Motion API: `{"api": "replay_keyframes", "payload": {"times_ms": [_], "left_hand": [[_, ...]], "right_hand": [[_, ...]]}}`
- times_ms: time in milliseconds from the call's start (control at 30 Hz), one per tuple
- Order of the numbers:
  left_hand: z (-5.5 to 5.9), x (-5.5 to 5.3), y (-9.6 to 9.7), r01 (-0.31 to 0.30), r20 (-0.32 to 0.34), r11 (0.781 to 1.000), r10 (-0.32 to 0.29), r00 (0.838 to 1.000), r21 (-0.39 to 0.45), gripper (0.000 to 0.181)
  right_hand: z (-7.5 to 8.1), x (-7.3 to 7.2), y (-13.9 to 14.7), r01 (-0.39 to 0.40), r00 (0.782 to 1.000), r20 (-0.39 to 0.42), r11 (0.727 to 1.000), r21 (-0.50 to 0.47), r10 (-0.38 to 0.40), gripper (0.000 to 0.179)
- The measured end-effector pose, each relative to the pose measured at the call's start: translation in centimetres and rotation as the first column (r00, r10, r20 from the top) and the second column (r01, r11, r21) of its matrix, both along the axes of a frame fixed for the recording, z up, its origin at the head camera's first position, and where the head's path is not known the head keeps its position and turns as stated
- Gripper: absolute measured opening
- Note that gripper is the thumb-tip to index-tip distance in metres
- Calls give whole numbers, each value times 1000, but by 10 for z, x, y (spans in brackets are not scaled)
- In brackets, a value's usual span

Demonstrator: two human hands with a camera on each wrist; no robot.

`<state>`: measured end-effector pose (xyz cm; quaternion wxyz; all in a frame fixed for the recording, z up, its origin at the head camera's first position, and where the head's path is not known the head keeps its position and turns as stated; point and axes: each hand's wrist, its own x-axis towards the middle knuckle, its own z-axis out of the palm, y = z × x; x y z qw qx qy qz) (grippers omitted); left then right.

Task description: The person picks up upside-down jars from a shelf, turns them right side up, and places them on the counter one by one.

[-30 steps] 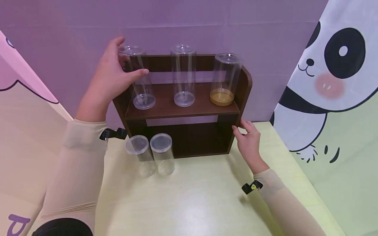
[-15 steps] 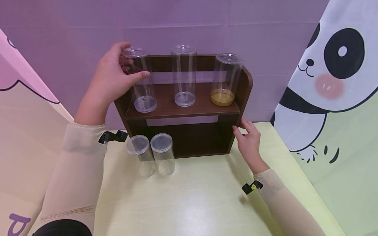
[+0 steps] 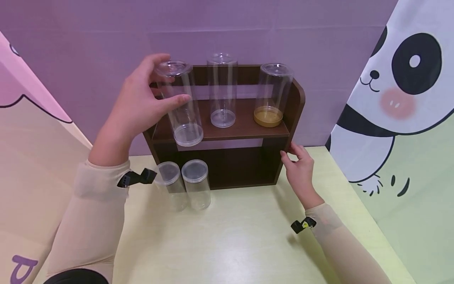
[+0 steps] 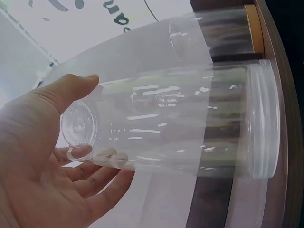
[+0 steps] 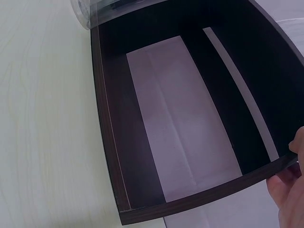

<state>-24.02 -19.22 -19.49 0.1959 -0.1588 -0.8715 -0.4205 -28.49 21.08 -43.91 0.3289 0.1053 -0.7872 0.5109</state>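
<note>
In the head view my left hand (image 3: 133,104) grips a clear plastic jar (image 3: 185,118) near its top, thumb in front and fingers behind. This jar stands lid-down and slightly tilted, in front of the upper board of a dark brown wooden shelf (image 3: 297,104). The left wrist view shows its whitish lid (image 4: 266,123) and thumb and fingers on either side of its base. My right hand (image 3: 300,173) pinches the front edge of the shelf's right side panel. On the upper board stand a lid-down clear jar (image 3: 222,94) in the middle and a gold-lidded jar (image 3: 271,92) at right.
Two clear jars, a left one (image 3: 169,177) and a right one (image 3: 196,181), stand lids up on the pale table (image 3: 227,240) before the shelf's lower left. A purple cloth backdrop (image 3: 319,51) hangs behind, with a panda-printed one (image 3: 408,138) at right.
My left hand has brought the jar off the shelf's upper left, toward me and slightly right, tilting it. The right hand stays on the side panel.
</note>
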Motion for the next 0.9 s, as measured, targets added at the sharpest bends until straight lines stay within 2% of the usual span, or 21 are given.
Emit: {"api": "replay_keyframes", "payload": {"times_ms": [167,267,400,567,700,900], "left_hand": [[0,14,4,28,8,1000,-28,1000,2,90],[-3,20,7,41,7,999,-41,999,-28,91],[-7,27,11,64,-5,997,-64,998,-51,92],[-15,33,14,114,-16,993,-114,993,-39,90],[-26,35,18,185,-37,982,-186,982,-32,89],[-48,32,32,309,-58,951,-309,949,-3,88]], "right_hand": [[1,1,0,6,1000,10,1000,4,-6,25],[1,1,-1,7,1000,8,1000,3,-7,25],[1,2,-1,5,1000,16,1000,0,-5,24],[1,3,-1,9,1000,20,1000,9,-9,22],[1,2,-1,8,1000,20,1000,8,-8,21],[0,1,0,18,1000,20,1000,16,-18,17]]}}
